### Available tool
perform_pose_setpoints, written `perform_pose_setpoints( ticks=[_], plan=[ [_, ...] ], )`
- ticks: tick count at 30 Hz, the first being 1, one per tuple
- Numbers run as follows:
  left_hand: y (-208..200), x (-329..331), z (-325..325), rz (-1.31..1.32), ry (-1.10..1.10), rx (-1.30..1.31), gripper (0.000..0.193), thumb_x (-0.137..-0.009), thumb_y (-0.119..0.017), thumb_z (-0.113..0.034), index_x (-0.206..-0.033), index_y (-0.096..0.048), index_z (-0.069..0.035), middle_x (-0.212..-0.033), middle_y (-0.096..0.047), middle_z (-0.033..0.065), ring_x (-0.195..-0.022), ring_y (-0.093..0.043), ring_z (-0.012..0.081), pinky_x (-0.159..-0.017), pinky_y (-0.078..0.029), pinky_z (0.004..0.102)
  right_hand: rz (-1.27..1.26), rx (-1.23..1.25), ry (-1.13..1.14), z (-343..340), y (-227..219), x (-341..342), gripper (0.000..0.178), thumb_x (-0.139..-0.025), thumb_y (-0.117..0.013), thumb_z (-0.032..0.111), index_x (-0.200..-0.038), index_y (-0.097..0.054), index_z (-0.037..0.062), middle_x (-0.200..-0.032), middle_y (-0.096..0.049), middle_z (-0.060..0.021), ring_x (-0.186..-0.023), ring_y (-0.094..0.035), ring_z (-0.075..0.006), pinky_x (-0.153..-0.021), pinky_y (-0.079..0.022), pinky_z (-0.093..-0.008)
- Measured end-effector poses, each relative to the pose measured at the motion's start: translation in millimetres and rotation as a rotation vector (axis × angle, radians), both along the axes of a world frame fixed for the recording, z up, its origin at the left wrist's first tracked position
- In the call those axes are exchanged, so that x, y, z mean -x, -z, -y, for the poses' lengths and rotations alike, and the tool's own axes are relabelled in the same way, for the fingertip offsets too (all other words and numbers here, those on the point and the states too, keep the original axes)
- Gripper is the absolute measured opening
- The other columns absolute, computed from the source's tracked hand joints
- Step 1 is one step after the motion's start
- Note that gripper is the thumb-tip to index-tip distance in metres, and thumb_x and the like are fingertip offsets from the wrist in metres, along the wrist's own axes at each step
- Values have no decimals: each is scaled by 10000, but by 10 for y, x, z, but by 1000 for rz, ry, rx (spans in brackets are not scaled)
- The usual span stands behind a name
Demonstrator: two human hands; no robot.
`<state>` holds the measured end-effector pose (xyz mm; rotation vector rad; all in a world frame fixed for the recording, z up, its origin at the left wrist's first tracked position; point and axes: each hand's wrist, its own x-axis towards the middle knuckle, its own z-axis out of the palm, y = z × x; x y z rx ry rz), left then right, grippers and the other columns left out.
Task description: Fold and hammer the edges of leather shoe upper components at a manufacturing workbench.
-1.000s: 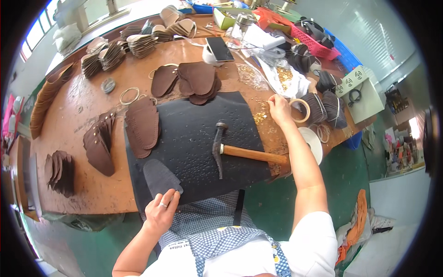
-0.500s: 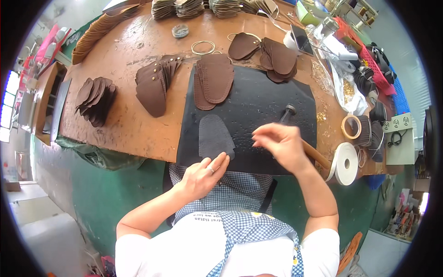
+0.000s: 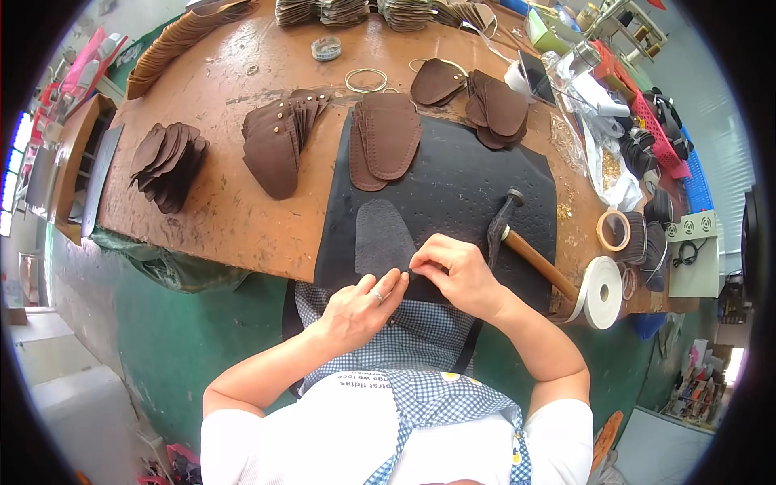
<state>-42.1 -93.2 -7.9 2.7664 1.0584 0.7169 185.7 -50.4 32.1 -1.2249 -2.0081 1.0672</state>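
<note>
Facing, at the left of the frame, a bunched stack of dark brown pieces (image 3: 168,166) lying on the brown table (image 3: 202,222), and seeing a long curved row of tan-brown pieces (image 3: 182,40) running along the upper left. Finding next, left of centre, a fanned pile of studded pieces (image 3: 275,153) showing brass-coloured dots, and above it a small round greyish thing (image 3: 326,49) sitting near the top. Resting the left hand (image 3: 356,311) at lower centre, fingers lying close together on the bottom edge of a black leather piece (image 3: 381,238); being unable to tell of any grip underneath. Having that leather piece lying flat in the middle of the frame, just below overlapping brown pieces with punched edges (image 3: 392,137), on a pitted black mat (image 3: 461,174). Holding the right hand (image 3: 457,279) just beside the left, fingertips gathering at the leather piece's lower right corner; being unable to tell of anything small between them. Seeing a hammer (image 3: 537,260) lying slantwise right of centre, then gold-coloured bits (image 3: 564,210) scattering over the table, a white roll (image 3: 606,271) standing at lower right, a tan tape ring (image 3: 600,230) lying above it, and a pink basket (image 3: 659,133) sitting at upper right.
</note>
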Motion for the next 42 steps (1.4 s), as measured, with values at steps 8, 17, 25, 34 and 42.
perform_pose_setpoints(
  ticks=[8,17,25,34,42],
  plan=[
    [94,44,-10,112,40,23,590,-676,-733,-45,-1260,-667,7,-1303,-637,133,-751,-640,137,-614,-550,259,69,-68,-52,-19,65,37,53,-840,-733,72,-878,-725,36,-877,-633,-66,-871,-649,-250,-771,-540,-368],
    [80,58,-26,146,60,23,509,-729,-713,-39,-1234,-678,22,-1295,-652,142,-700,-618,109,-599,-549,243,164,70,-18,-80,-38,103,100,-791,-777,31,-882,-736,18,-844,-645,-77,-755,-663,-214,-710,-536,-332],
    [76,52,-55,144,87,52,534,-703,-717,-8,-1235,-679,22,-1301,-647,149,-672,-609,106,-585,-547,239,364,79,-109,-266,-89,144,120,-768,-794,101,-847,-726,41,-836,-667,-79,-742,-674,-233,-701,-531,-366],
    [-78,77,-73,208,21,123,493,-730,-748,-28,-1215,-671,10,-1261,-637,127,-821,-692,186,-652,-584,299,160,212,-136,-314,-16,59,191,-786,-787,138,-902,-682,29,-866,-689,-84,-763,-684,-224,-699,-542,-361],
    [-161,308,-3,130,8,114,371,-704,-788,0,-1067,-723,-31,-1122,-677,88,-878,-724,224,-663,-605,312,-331,117,376,408,71,-51,105,-905,-670,-74,-996,-686,-24,-922,-673,-53,-822,-671,-114,-774,-544,-243]
  ],
)
